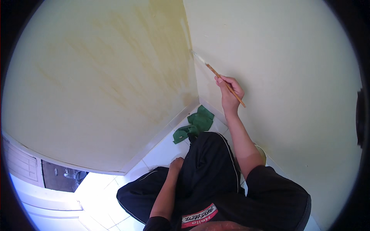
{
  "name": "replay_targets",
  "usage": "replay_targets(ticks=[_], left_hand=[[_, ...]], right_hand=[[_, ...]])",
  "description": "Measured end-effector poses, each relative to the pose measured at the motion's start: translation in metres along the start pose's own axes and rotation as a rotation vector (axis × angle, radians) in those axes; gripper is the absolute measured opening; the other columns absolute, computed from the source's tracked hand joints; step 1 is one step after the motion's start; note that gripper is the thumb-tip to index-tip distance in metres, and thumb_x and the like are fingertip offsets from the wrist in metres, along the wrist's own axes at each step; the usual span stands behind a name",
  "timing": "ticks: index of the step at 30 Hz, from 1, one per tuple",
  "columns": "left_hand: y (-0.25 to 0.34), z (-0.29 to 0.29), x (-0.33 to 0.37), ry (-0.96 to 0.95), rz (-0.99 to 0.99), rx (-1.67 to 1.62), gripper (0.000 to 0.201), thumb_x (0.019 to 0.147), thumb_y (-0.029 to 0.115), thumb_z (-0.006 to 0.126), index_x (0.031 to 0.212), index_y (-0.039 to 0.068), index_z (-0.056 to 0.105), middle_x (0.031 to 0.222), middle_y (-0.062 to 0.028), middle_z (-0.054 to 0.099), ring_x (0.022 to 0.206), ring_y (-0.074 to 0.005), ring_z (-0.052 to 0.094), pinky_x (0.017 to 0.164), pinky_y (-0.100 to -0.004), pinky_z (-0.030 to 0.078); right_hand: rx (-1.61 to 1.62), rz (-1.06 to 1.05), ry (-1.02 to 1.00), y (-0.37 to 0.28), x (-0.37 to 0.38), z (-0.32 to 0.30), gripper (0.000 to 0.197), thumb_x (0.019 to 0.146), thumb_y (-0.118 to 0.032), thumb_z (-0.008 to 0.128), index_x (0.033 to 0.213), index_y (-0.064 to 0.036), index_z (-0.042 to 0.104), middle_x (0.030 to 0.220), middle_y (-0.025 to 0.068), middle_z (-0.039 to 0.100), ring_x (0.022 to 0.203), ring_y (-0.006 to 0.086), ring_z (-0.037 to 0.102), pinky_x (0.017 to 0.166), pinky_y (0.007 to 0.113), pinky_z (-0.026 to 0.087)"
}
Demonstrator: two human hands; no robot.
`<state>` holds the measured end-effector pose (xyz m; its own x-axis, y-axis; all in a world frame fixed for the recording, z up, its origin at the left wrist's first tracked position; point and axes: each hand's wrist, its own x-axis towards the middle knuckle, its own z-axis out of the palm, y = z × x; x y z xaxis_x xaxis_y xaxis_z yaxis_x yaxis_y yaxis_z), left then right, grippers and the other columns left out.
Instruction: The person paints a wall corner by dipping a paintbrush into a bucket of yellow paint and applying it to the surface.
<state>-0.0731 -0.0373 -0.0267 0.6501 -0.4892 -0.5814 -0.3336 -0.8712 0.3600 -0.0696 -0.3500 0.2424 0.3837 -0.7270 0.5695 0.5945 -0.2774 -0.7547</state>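
My right hand (pixel 231 92) is closed around a thin paintbrush (pixel 214 71) with a brown wooden handle and pale bristles. The brush points up and to the left, its tip at the corner where two walls meet. Yellow-brown strokes cover part of the left wall (pixel 96 107), densest along that corner. My left hand (pixel 177 163) rests against my bent leg, low in front of me. Its fingers are mostly hidden, and whether it holds anything cannot be seen.
A green cloth (pixel 201 119) lies crumpled on the white tiled floor (pixel 154 152) in the corner. Partly behind my right forearm stands a pale round container (pixel 260 151). The plain right wall (pixel 300 96) rises close beside my arm. At the lower left is a dark opening (pixel 58 175).
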Motion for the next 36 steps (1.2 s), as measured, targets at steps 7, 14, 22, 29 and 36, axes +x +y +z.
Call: replay_targets(ticks=[7, 14, 22, 29, 36], left_hand=[[-0.005, 0.005, 0.0, 0.054, -0.036, -0.005, 0.045, 0.089, 0.033, 0.047, 0.107, -0.002, 0.068, 0.116, -0.0294, 0.062, 0.114, -0.0422, 0.059, 0.098, -0.05, 0.046], [-0.023, 0.014, 0.005, 0.112, 0.052, 0.04, 0.046, 0.09, 0.033, 0.045, 0.106, -0.004, 0.067, 0.114, -0.0293, 0.063, 0.11, -0.0439, 0.061, 0.096, -0.0506, 0.048], [-0.009, 0.01, 0.005, 0.09, 0.025, 0.026, 0.044, 0.09, 0.034, 0.046, 0.103, -0.002, 0.068, 0.111, -0.0281, 0.065, 0.108, -0.0433, 0.062, 0.094, -0.0507, 0.049], [-0.001, 0.005, 0.0, 0.085, 0.021, 0.016, 0.044, 0.089, 0.034, 0.047, 0.104, -0.002, 0.068, 0.112, -0.0278, 0.065, 0.108, -0.0425, 0.062, 0.093, -0.0504, 0.049], [-0.017, 0.019, 0.014, 0.082, 0.009, -0.012, 0.045, 0.089, 0.035, 0.047, 0.107, -0.002, 0.067, 0.115, -0.0288, 0.063, 0.111, -0.0427, 0.061, 0.095, -0.0505, 0.048]], right_hand=[[0.046, -0.05, -0.028, 0.012, 0.0, 0.007, 0.009, 0.089, 0.002, 0.066, 0.098, 0.0066, 0.066, 0.093, 0.0129, 0.07, 0.087, 0.0165, 0.069, 0.078, 0.025, 0.056], [0.041, 0.056, 0.035, -0.001, 0.0, 0.006, 0.012, 0.089, -0.001, 0.068, 0.096, 0.0072, 0.066, 0.09, 0.0126, 0.071, 0.086, 0.0143, 0.069, 0.077, 0.024, 0.054], [0.14, -0.213, -0.012, -0.052, 0.067, 0.048, 0.011, 0.09, -0.001, 0.067, 0.097, 0.0062, 0.066, 0.09, 0.0128, 0.072, 0.085, 0.0151, 0.07, 0.077, 0.024, 0.055], [-0.165, -0.131, -0.08, 0.005, 0.024, -0.001, 0.009, 0.09, 0.0, 0.065, 0.096, 0.0075, 0.065, 0.09, 0.0147, 0.071, 0.088, 0.0188, 0.071, 0.078, 0.027, 0.057], [-0.155, 0.106, -0.01, -0.008, -0.02, -0.029, 0.013, 0.093, -0.004, 0.062, 0.098, 0.0083, 0.065, 0.09, 0.0155, 0.07, 0.086, 0.0203, 0.071, 0.078, 0.029, 0.06]])
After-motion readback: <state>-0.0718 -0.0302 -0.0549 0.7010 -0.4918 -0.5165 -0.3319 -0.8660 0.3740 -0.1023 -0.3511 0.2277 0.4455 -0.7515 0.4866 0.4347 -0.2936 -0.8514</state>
